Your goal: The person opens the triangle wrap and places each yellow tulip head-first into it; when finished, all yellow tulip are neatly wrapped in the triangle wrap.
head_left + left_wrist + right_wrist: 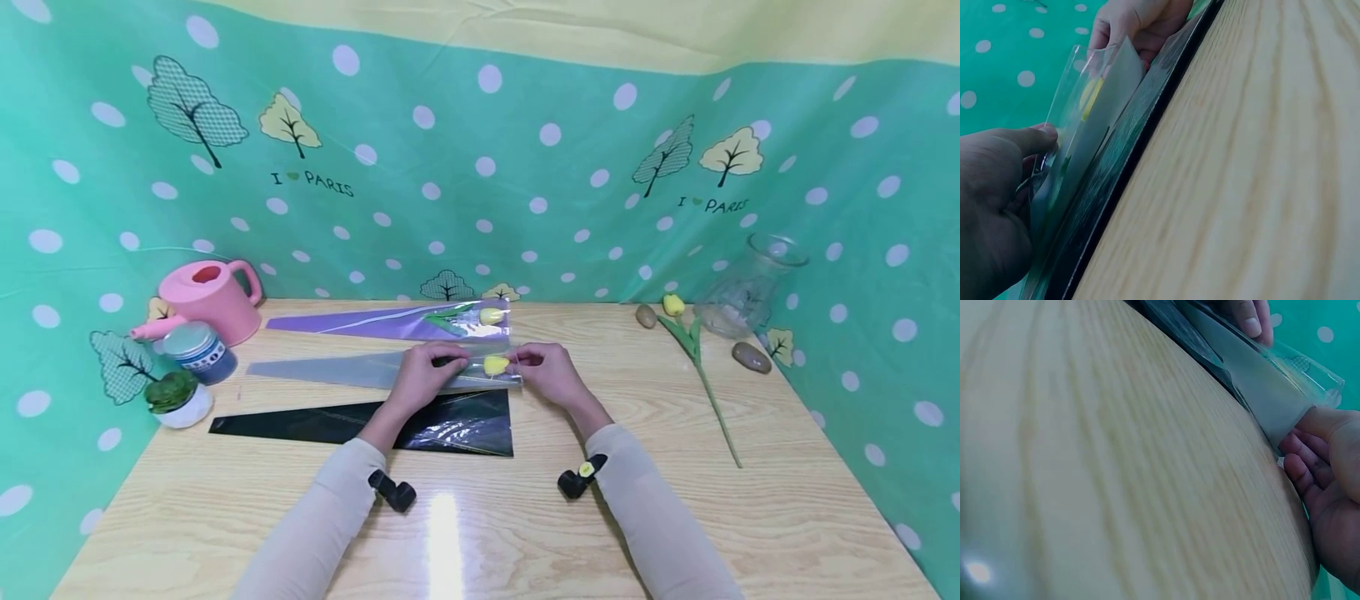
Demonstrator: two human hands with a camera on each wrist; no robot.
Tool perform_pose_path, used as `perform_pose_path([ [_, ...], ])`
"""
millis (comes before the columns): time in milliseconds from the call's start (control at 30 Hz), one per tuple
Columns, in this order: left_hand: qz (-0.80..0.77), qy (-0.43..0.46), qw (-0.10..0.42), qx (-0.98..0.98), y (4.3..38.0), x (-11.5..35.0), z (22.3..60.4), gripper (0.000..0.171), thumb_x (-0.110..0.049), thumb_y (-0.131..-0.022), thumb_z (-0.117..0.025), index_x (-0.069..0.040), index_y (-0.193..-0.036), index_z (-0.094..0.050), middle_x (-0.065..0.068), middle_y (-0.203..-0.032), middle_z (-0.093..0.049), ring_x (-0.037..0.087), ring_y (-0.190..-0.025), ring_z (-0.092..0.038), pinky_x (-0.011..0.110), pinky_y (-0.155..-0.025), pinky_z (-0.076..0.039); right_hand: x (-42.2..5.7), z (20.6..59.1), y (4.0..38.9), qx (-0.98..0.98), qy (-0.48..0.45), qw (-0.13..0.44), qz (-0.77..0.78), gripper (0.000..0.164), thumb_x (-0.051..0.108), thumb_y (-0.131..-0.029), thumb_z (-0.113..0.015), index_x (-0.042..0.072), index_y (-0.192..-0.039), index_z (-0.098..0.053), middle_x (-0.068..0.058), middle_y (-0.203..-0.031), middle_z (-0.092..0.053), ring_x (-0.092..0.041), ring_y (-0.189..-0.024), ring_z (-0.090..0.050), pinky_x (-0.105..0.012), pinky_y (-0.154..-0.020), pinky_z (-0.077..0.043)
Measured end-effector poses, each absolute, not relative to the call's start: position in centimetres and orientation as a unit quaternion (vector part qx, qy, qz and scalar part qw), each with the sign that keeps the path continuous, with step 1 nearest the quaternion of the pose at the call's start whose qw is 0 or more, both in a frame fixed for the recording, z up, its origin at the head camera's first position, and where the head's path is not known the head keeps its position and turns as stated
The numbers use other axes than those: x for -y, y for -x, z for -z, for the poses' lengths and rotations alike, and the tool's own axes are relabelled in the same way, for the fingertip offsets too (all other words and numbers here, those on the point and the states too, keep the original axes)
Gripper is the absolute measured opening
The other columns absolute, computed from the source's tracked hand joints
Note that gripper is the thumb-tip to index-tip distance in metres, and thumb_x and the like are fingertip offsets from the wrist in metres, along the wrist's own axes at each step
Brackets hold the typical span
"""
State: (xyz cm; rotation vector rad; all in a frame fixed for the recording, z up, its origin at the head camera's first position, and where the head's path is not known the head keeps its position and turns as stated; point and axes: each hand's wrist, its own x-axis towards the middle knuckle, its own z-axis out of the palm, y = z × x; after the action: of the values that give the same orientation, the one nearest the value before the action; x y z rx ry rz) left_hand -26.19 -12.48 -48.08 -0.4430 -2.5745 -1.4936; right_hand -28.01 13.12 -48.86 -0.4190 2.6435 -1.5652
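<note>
A yellow tulip [495, 365] lies inside a long, tapering grey flower sleeve [322, 371] with a clear front. My left hand [422, 372] pinches the sleeve beside the stem; in the left wrist view its thumb [1038, 139] presses the clear film. At the wide end, my right hand [551, 372] grips the edge next to the bloom. The right wrist view shows the grey back panel [1266, 394] between that hand's thumb and fingers. Behind lies a purple sleeve [337, 325] holding another yellow tulip [491, 316]; nearer me is a black sleeve [315, 422], partly under my left wrist.
At left stand a pink watering can [217, 304], a lidded jar [201, 354] and a potted succulent [182, 402]. On the right are a glass vase [738, 292], two brown stones, one [752, 357] beside the vase, and a loose yellow tulip [705, 379]. A dotted curtain [487, 208] encloses the table.
</note>
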Motion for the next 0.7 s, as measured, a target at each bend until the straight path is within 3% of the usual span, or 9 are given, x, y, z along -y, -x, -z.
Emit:
perform_pose_path([
  [333,0.492,0.143,0.066,0.856,26.4,12.9,48.3,0.015,-0.014,-0.093,-0.078,-0.014,-0.107,-0.082,0.009,-0.12,-0.077,0.029,-0.12,-0.069,0.048,-0.108,-0.053,-15.2,48.2,26.6,-0.856,0.101,0.011,0.507,0.017,0.015,-0.093,-0.078,0.011,-0.11,-0.079,-0.007,-0.107,-0.078,-0.017,-0.093,-0.07,-0.023,-0.079,-0.057],
  [700,0.494,0.139,0.071,0.855,26.6,13.3,48.5,0.015,-0.014,-0.093,-0.078,-0.014,-0.107,-0.083,0.009,-0.121,-0.077,0.029,-0.12,-0.069,0.048,-0.109,-0.052,-15.8,47.4,22.3,-0.839,0.133,0.045,0.526,0.022,0.014,-0.091,-0.08,0.007,-0.112,-0.077,-0.008,-0.104,-0.077,-0.015,-0.09,-0.07,-0.022,-0.077,-0.059],
])
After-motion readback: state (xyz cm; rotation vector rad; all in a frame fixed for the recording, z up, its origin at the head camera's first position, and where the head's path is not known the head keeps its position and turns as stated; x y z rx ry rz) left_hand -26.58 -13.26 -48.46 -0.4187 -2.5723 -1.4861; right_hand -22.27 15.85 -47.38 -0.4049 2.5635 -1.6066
